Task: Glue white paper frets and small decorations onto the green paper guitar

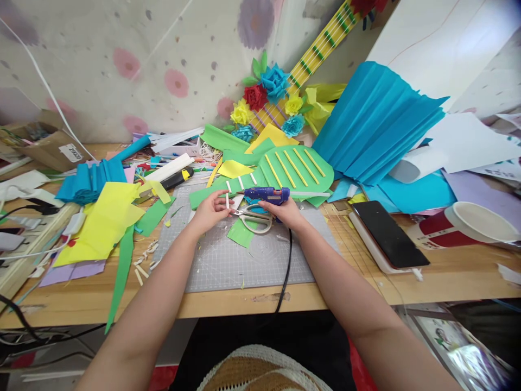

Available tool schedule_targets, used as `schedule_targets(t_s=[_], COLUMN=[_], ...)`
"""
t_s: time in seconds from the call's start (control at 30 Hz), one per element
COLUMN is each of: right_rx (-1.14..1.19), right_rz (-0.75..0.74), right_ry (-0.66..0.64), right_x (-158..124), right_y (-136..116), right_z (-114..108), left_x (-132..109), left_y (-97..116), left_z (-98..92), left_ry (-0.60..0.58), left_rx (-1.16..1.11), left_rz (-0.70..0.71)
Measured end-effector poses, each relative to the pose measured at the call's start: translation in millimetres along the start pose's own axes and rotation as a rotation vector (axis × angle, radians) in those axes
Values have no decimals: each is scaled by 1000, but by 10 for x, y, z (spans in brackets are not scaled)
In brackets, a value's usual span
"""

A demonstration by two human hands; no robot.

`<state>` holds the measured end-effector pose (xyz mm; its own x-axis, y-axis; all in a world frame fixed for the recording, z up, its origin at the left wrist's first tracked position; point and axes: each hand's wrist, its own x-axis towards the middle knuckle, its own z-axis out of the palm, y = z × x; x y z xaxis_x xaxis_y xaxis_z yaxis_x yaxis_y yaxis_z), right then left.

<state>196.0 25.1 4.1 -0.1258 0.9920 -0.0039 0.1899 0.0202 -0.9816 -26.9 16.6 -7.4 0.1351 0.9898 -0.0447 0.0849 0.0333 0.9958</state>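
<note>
My right hand (285, 212) is closed round a blue hot glue gun (266, 194), its nozzle pointing left and a glue stick (311, 194) sticking out of its back. In my left hand (214, 210) a short white strip (227, 201) is pinched upright between the fingers, just left of the nozzle. Scissors (256, 220) with pale handles lie below the glue gun. Behind both hands lies a green guitar-shaped cutout (299, 168) with yellow strips across its wide body and white strips nearer my left hand. A small green paper scrap (241, 233) rests on the grey cutting mat (244, 271).
A yellow paper guitar (309, 65) with paper flowers leans on the wall. Blue crepe paper (378, 125), a phone (388, 233) and a paper cup (468, 225) stand right. Yellow paper (101, 222), a utility knife (175, 178) and a power strip (40, 233) lie left. The gun's black cord (288, 266) hangs over the edge.
</note>
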Motion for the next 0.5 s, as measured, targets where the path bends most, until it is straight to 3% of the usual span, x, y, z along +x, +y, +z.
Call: schedule_targets(t_s=[0.27,0.5], right_rx=[-4,-1], right_rz=[-48,-53], right_ry=[-42,-84], right_x=[14,28], right_y=[43,85], right_z=[-2,-9], left_x=[23,24], left_y=[-116,-65], left_z=[-51,-50], left_ry=[25,64], left_rx=[292,232], left_rz=[109,103])
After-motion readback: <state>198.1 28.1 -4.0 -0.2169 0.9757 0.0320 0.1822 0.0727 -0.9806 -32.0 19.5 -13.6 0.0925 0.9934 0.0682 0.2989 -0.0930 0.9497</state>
